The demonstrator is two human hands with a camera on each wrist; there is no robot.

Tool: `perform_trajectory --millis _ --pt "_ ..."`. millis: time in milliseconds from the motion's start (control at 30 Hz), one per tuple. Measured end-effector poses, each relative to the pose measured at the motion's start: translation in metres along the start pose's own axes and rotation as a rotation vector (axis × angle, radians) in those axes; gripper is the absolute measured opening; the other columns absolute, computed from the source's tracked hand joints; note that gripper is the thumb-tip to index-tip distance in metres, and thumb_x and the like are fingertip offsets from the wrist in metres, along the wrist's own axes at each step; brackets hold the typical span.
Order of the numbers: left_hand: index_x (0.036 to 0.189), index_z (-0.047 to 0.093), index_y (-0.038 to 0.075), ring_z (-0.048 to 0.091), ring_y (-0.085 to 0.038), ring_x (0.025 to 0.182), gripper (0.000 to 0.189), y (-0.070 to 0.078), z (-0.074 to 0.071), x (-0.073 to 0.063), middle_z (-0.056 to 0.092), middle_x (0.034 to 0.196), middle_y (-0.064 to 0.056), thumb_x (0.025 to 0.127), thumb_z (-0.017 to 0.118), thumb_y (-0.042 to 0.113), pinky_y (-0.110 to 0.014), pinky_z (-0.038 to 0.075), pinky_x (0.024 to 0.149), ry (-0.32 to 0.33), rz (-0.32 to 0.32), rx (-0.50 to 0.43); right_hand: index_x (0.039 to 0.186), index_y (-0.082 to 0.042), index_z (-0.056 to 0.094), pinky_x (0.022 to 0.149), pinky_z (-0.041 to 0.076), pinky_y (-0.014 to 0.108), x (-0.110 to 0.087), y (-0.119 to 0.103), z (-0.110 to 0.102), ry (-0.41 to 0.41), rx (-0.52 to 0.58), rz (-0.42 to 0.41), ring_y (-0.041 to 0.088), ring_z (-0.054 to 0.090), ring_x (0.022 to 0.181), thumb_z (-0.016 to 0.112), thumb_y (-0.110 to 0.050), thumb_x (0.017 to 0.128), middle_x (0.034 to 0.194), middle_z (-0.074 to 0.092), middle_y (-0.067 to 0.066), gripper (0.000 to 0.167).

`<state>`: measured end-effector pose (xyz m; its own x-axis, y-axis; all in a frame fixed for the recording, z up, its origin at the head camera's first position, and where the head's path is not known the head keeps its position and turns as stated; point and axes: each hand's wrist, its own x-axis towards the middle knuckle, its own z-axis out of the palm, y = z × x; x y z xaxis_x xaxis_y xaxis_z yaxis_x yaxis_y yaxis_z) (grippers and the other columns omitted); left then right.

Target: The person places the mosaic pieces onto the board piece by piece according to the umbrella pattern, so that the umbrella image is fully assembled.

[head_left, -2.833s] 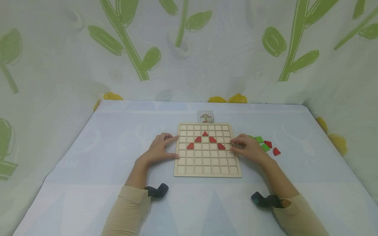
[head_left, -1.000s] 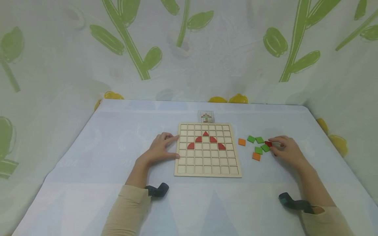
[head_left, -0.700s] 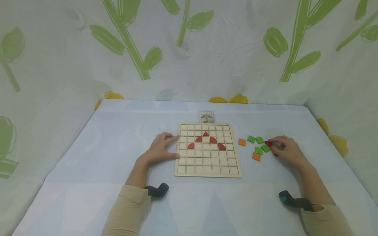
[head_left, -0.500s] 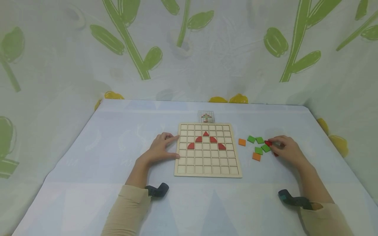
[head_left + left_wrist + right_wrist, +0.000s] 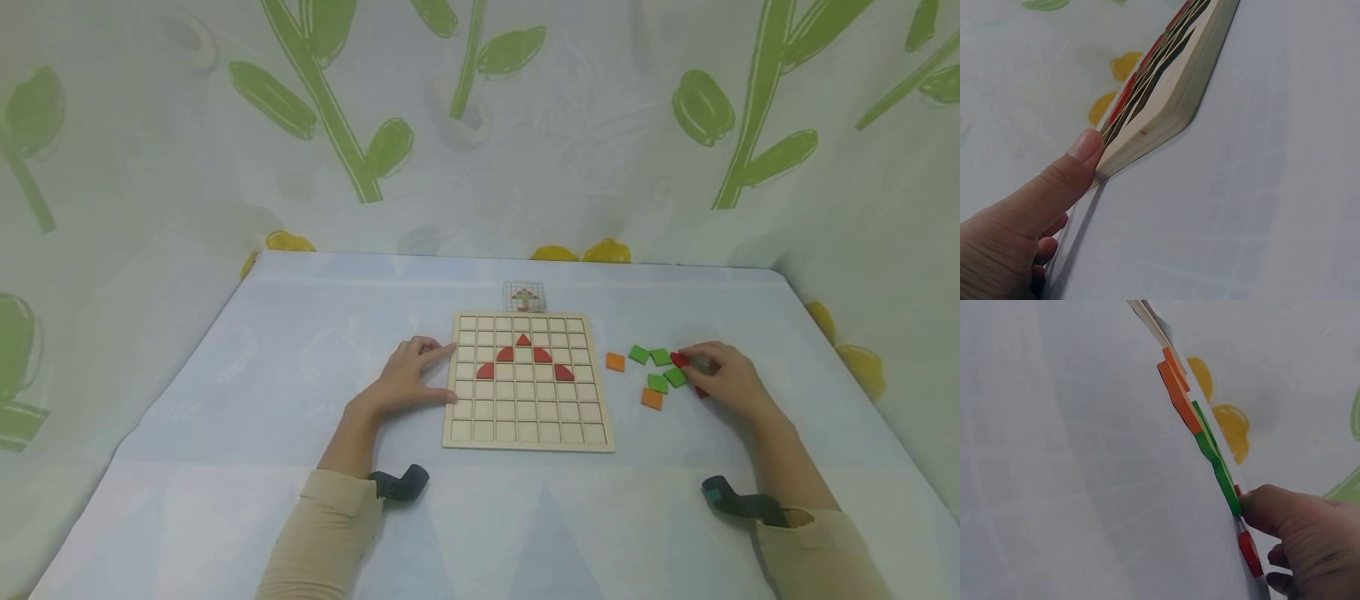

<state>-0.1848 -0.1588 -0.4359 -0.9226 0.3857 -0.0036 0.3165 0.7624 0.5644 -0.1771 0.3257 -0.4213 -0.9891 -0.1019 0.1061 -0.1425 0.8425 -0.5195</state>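
Card [image 5: 524, 297] behind bd [image 5: 527, 411] on tbl [image 5: 495, 525]; loose pcs [image 5: 657, 383] R of bd.

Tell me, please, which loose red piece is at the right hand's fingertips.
The farther red piece, beside green squares, is at the right hand's fingertips; in the head view, the nearer red piece shows below the hand.

We reach forward with both arms, the left forearm [image 5: 347, 446] and the right forearm [image 5: 797, 462] slanting inward as they extend. Our left hand [image 5: 401, 379] points rightward, its thumb [image 5: 1054, 187] and forefinger spread wide and nearly straight, the other fingers bent and partly hidden. Our right hand [image 5: 726, 379] points leftward, its thumb and forefinger drawn near each other in a pinch, other fingertips curling inward behind the thumb.
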Motion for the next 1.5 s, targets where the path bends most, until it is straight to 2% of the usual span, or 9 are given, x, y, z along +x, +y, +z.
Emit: perform_trajectory --millis 200,433,733,1033,1300,1500 --pt "0.143 0.044 0.02 0.038 -0.024 0.111 0.085 0.0 0.001 0.001 0.041 0.127 -0.007 0.071 0.077 0.05 -0.041 0.035 0.092 0.002 0.002 0.009 0.111 0.002 0.064 0.08 0.042 0.05 -0.001 -0.002 0.001 0.056 0.012 -0.034 0.037 0.05 0.099 0.063 -0.012 0.088 0.111 0.06 0.024 0.027" --pt "0.143 0.044 0.019 0.039 -0.024 0.11 0.085 -0.002 0.001 0.0 0.042 0.127 -0.007 0.07 0.078 0.05 -0.041 0.035 0.091 0.007 0.007 0.004 0.109 0.002 0.065 0.078 0.041 0.043 0.0 -0.007 0.005 0.073 0.016 -0.052 0.034 0.05 0.098 0.064 -0.012 0.088 0.109 0.061 0.022 0.025" --pt "0.143 0.044 0.02 0.038 -0.024 0.112 0.086 -0.002 0.001 0.001 0.041 0.128 -0.007 0.07 0.078 0.05 -0.042 0.035 0.093 0.007 0.001 0.004 0.107 0.003 0.066 0.088 0.041 0.056 -0.002 -0.021 0.007 0.097 0.067 -0.07 0.036 0.05 0.104 0.064 -0.011 0.088 0.109 0.061 0.022 0.023" --pt "0.143 0.044 0.021 0.038 -0.025 0.113 0.086 -0.003 0.001 0.0 0.041 0.129 -0.007 0.07 0.078 0.051 -0.043 0.035 0.094 0.006 -0.005 0.001 0.106 0.001 0.066 0.089 0.042 0.059 -0.001 -0.031 0.014 0.102 0.078 -0.09 0.035 0.051 0.104 0.066 -0.011 0.087 0.107 0.061 0.02 0.023" --pt "0.143 0.044 0.02 0.039 -0.025 0.113 0.085 -0.002 0.001 0.0 0.042 0.128 -0.007 0.07 0.078 0.051 -0.043 0.035 0.094 0.008 -0.001 0.001 0.101 0.001 0.068 0.083 0.045 0.053 0.0 -0.041 0.021 0.105 0.066 -0.163 0.033 0.053 0.099 0.07 -0.007 0.082 0.103 0.064 0.019 0.021" --pt "0.142 0.044 0.019 0.039 -0.025 0.113 0.085 -0.002 0.001 0.0 0.042 0.127 -0.007 0.07 0.078 0.05 -0.043 0.035 0.094 0.01 0.0 -0.005 0.098 0.0 0.07 0.073 0.043 0.029 0.002 -0.044 0.026 0.126 0.068 -0.22 0.028 0.053 0.094 0.071 -0.004 0.079 0.1 0.065 0.017 0.019"
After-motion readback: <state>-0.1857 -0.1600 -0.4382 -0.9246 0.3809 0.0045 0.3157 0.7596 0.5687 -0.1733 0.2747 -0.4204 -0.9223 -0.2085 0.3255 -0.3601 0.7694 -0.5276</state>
